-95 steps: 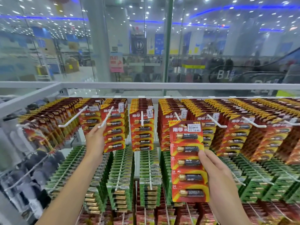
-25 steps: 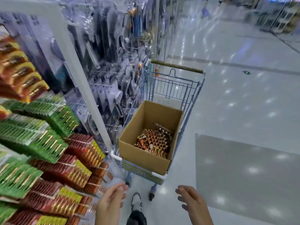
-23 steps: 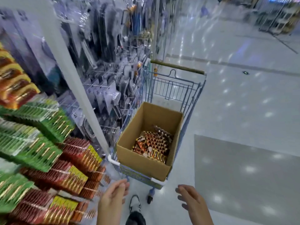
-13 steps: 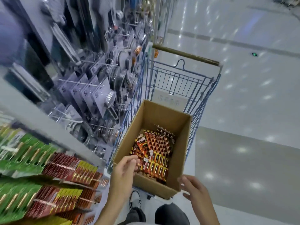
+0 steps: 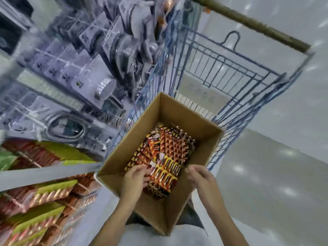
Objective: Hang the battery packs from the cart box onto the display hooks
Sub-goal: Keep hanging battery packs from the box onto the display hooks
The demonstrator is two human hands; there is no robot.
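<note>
Box (image 5: 124, 158) sits open in the blue cart (image 5: 236, 71), at its near end. Packs (image 5: 166, 150) lie in a heap on the box floor. Left hand (image 5: 135, 178) is down inside the box, fingers curled onto the near packs; a firm hold cannot be told through the blur. Right hand (image 5: 200, 176) hovers over the box's right wall, fingers loosely bent, holding nothing. Hung packs (image 5: 39, 206) fill the display left of the box

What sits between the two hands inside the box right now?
In the head view, only battery packs lie between the left hand and the right hand, inside the cardboard box; the left fingers touch them.
</note>
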